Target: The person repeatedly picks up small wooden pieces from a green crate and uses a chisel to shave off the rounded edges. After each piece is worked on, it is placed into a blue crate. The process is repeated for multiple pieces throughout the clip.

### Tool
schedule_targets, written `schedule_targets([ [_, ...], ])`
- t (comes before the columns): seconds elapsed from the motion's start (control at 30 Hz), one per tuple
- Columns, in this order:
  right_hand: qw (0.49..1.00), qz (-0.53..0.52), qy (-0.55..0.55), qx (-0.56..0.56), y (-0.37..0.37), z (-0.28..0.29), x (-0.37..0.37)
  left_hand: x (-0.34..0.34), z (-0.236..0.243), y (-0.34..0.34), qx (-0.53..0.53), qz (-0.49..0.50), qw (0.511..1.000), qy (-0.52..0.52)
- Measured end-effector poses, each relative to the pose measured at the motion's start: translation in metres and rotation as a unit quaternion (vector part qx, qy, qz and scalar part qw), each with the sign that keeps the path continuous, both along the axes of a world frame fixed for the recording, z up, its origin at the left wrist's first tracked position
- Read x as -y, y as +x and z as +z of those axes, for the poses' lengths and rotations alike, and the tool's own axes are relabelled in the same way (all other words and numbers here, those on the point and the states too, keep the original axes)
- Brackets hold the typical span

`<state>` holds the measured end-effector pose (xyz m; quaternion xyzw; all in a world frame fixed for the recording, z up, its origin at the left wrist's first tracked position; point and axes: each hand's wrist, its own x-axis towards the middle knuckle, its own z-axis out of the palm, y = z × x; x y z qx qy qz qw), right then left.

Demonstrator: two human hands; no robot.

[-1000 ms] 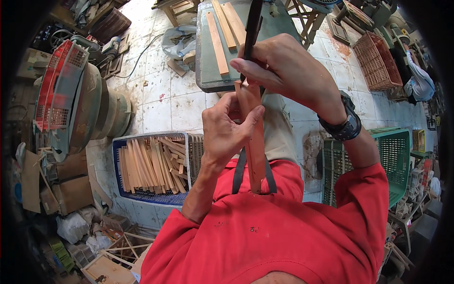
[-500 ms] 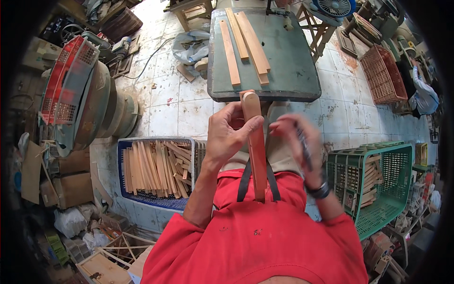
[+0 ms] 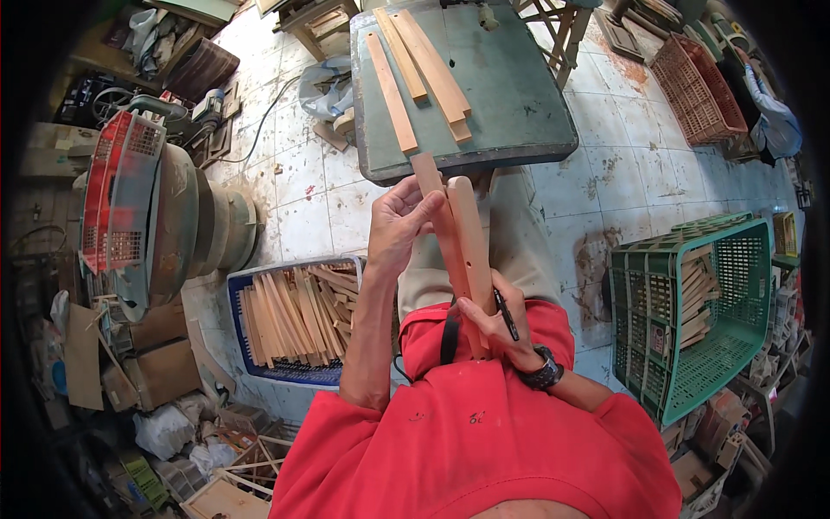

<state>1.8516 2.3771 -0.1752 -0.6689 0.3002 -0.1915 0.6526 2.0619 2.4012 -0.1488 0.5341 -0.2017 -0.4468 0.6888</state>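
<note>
My left hand [image 3: 399, 223] is closed on the upper part of a flat reddish wooden strip [image 3: 432, 195], below the near edge of a dark green table [image 3: 527, 117]. Beside that strip lies a paler wooden piece [image 3: 467, 221] with a rounded top and small holes. My right hand [image 3: 501, 333] grips the lower part of both pieces near my red-clothed lap, with a black pen-like tool [image 3: 507, 313] also in its fingers. On the table lie several pale strips [image 3: 391, 93], spread lengthwise.
A blue basket [image 3: 251, 346] of wooden sticks stands left, a green crate [image 3: 700, 381] with more sticks right. A round machine [image 3: 181, 242] with a red basket [image 3: 117, 199] is at far left, a brown crate [image 3: 692, 95] at upper right. A cable [image 3: 272, 112] crosses the tiled floor.
My right hand has dropped from the top of the wood to its lower part, pen-like tool still held. The two pieces now show side by side, the reddish one reaching higher.
</note>
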Motion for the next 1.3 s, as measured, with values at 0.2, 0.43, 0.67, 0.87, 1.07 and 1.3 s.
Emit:
schedule_targets([
  [0.2, 0.933, -0.002, 0.33, 0.145, 0.005, 0.012, 0.026, 0.034, 0.003, 0.014, 0.031, -0.043, 0.999, 0.0],
  [0.43, 0.945, -0.066, 0.268, 0.175, 0.014, 0.03, 0.062, 0.094, 0.026, 0.025, 0.164, -0.039, 0.985, 0.045],
  [0.67, 0.941, -0.116, 0.234, 0.215, 0.006, 0.033, 0.075, 0.124, -0.004, 0.087, 0.56, 0.109, 0.805, 0.161],
  [0.87, 0.939, -0.332, 0.031, 0.088, -0.102, 0.03, 0.125, 0.131, -0.054, 0.156, 0.619, 0.177, 0.719, 0.264],
  [1.07, 0.855, -0.504, -0.092, 0.082, -0.414, -0.057, 0.242, 0.144, -0.035, 0.159, 0.592, 0.206, 0.729, 0.276],
  [1.3, 0.662, -0.645, -0.271, -0.269, -0.53, -0.09, 0.257, 0.152, -0.022, 0.179, 0.49, 0.101, 0.776, 0.384],
])
